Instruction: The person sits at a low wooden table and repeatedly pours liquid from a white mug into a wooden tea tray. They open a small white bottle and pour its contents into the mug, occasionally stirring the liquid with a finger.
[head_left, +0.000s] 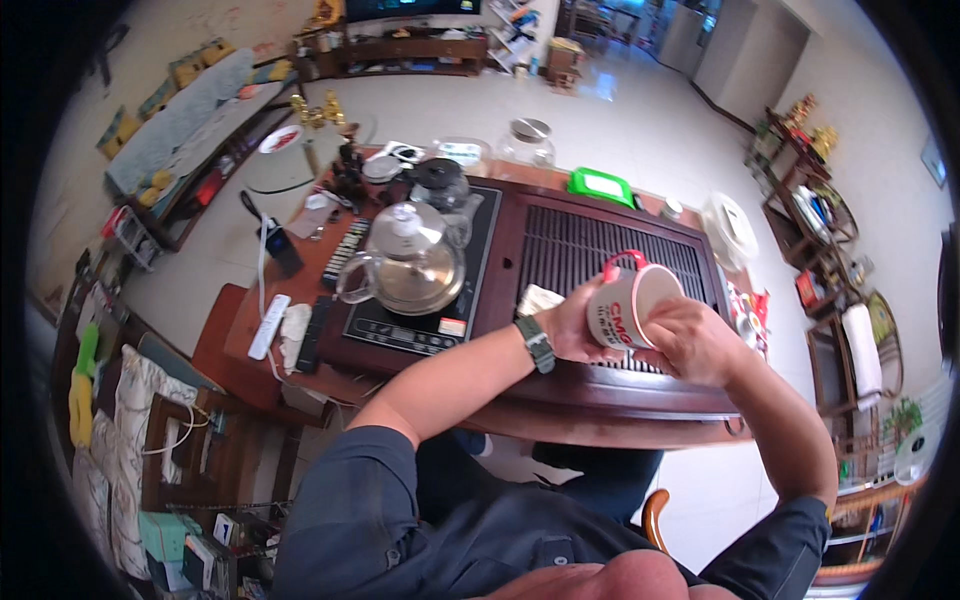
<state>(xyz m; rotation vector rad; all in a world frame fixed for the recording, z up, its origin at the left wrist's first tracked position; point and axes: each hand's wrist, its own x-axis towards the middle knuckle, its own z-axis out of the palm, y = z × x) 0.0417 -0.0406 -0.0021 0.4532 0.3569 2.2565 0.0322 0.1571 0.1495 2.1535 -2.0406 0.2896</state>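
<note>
My left hand (571, 324) grips a white mug (616, 319) with a red rim and red handle, its side bearing writing. The mug tilts with its mouth toward my right hand (694, 341). The fingers of that hand are bent at the rim, partly over the opening; whether they hold anything is hidden. Both hands are above the slatted tea tray (559, 236) in the dark wooden tea table. A crumpled pale cloth (540, 300) lies on the slats beside my left wrist.
Left of the tray, a glass kettle (416, 277) stands on a black induction cooker (405, 330), with a dark-lidded glass pot (439, 184) behind. A green-edged box (601, 186), a glass jar (529, 142) and a white plastic container (727, 231) line the far side. A power strip (270, 328) lies left.
</note>
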